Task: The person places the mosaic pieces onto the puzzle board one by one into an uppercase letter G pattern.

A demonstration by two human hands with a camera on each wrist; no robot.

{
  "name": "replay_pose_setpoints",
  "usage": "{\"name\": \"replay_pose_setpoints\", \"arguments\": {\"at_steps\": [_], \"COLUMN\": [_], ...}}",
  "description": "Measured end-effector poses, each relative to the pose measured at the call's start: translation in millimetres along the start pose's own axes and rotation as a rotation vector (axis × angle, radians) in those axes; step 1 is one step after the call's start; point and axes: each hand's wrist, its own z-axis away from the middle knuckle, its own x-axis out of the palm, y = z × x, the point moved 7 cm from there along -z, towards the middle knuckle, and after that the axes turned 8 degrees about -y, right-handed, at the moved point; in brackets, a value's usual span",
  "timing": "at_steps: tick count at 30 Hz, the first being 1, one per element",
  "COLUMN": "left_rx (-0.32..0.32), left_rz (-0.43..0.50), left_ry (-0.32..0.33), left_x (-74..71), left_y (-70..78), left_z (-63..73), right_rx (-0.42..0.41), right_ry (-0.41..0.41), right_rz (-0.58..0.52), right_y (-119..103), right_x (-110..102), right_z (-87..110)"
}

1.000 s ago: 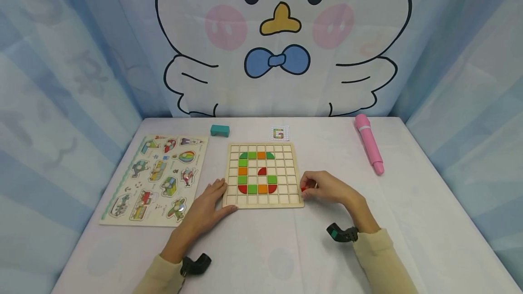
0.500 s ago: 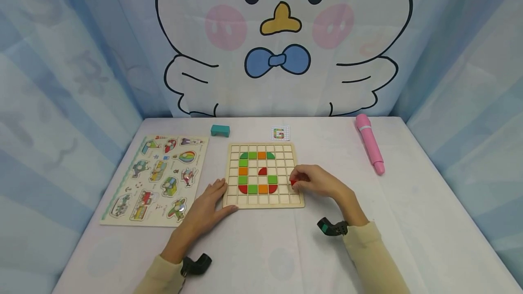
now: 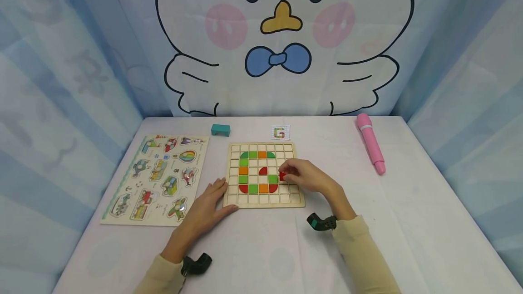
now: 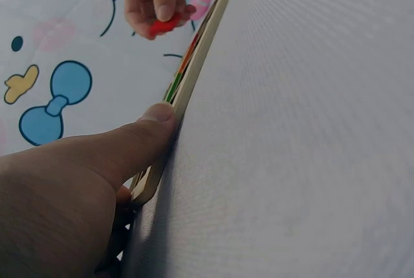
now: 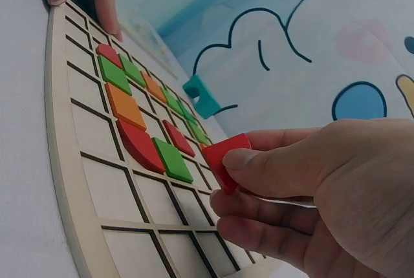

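Note:
In the head view a wooden grid board (image 3: 261, 206) lies mid-table, with green, orange and red tiles forming a G-like outline. My left hand (image 3: 208, 205) rests at its near left corner, fingers along the left side and thumb (image 4: 158, 119) against the front edge. Between thumb and fingers, my right hand (image 3: 306, 175) pinches a red tile (image 5: 223, 145) over the board's right half. That tile is beside the green tile (image 3: 273, 179) on the outline's right, as the head view has it. A quarter-round red tile (image 3: 263, 171) sits inside the outline.
Behind the board lies a small card (image 3: 280, 132) printed with a similar coloured pattern. A teal block (image 3: 220, 130) stands to the card's left. Left of the board is a picture puzzle board (image 3: 135, 185), and a pink microphone-shaped toy (image 3: 371, 144) lies at the right.
My right hand has carried the red tile left and away from me, from the board's right edge to over its grid. The left hand stays in place.

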Motion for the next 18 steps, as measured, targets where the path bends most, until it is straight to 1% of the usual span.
{"name": "replay_pose_setpoints", "arguments": {"at_steps": [9,18], "left_rx": [0.0,-0.004], "left_rz": [0.007,-0.001], "left_ry": [-0.003,0.004], "left_x": [0.3,-0.5], "left_y": [1.5,0.9], "left_z": [0.5,0.5], "right_rx": [0.034,0.054], "right_ry": [0.067,0.179], "right_rz": [0.005,0.007], "right_y": [3,4], "right_x": [3,8], "right_z": [-12.8,-22.4]}}
